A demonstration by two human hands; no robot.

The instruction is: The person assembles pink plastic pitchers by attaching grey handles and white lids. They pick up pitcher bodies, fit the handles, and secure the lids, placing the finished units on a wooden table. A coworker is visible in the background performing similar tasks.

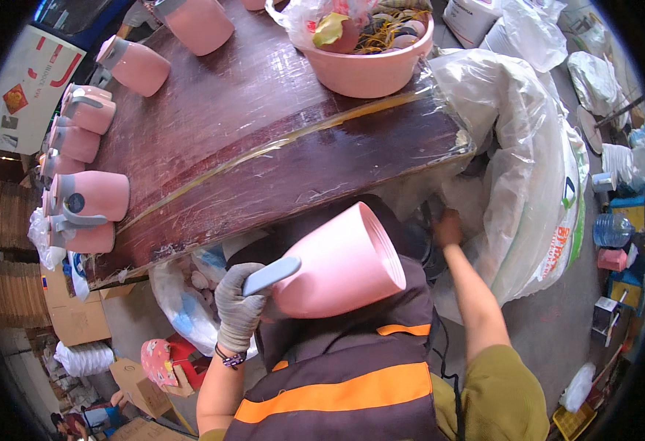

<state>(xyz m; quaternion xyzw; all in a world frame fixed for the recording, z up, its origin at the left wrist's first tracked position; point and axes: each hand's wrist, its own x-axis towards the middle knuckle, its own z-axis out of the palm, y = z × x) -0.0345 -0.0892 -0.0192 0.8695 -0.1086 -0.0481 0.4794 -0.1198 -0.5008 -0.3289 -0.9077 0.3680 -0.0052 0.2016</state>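
Note:
In my gloved left hand (239, 298) is a pink jug (337, 272), gripped at its grey handle (272, 276). The jug lies tilted over my lap, its threaded, lidless mouth facing right. My bare right hand (449, 226) reaches down beside the table corner, into the opening of a big clear plastic bag (514, 147). Its fingers look curled by a dark grey piece (429, 213), but what they hold is mostly hidden.
Pink jugs with grey lids (91, 195) line the left side of the dark red table (264, 110). A pink basin (366, 73) of small parts stands at its far edge. Under the table is another bag (183, 301) of parts. Cardboard boxes (76, 309) stand left.

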